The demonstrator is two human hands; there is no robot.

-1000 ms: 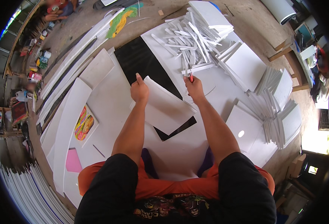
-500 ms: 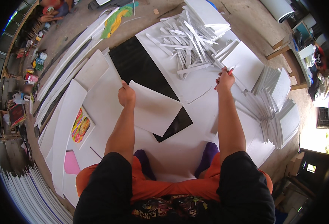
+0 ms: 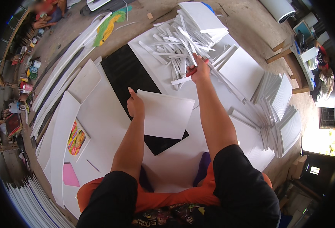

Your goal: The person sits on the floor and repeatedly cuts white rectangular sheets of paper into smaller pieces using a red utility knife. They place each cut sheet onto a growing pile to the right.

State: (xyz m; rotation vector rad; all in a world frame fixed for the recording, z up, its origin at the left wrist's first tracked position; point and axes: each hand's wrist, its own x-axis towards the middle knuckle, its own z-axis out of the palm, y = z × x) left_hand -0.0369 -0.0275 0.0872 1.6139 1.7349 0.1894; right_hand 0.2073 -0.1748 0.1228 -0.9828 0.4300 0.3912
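Note:
My left hand (image 3: 136, 104) grips the left edge of a white rectangular sheet (image 3: 166, 116), its thumb pointing up. The sheet is raised and tilted over a long black board (image 3: 128, 68) lying on the white sheets. My right hand (image 3: 200, 70) is closed around a slim red tool (image 3: 191, 71); whether it is a pen or a cutter cannot be made out. Its fingers reach the near edge of a heap of white strips (image 3: 171, 47). Whether they also touch a strip is unclear.
Stacks of cut white pieces (image 3: 281, 97) lie to the right, with a white stack (image 3: 203, 19) at the far end. Long white strips (image 3: 61, 76) and a pink piece (image 3: 71, 175) lie left. A wooden bench (image 3: 294, 64) stands far right. Another person (image 3: 49, 15) sits far left.
My right hand has moved left and away from me to the strips, carrying the red tool. The white sheet in my left hand has turned and now lies more level across the view.

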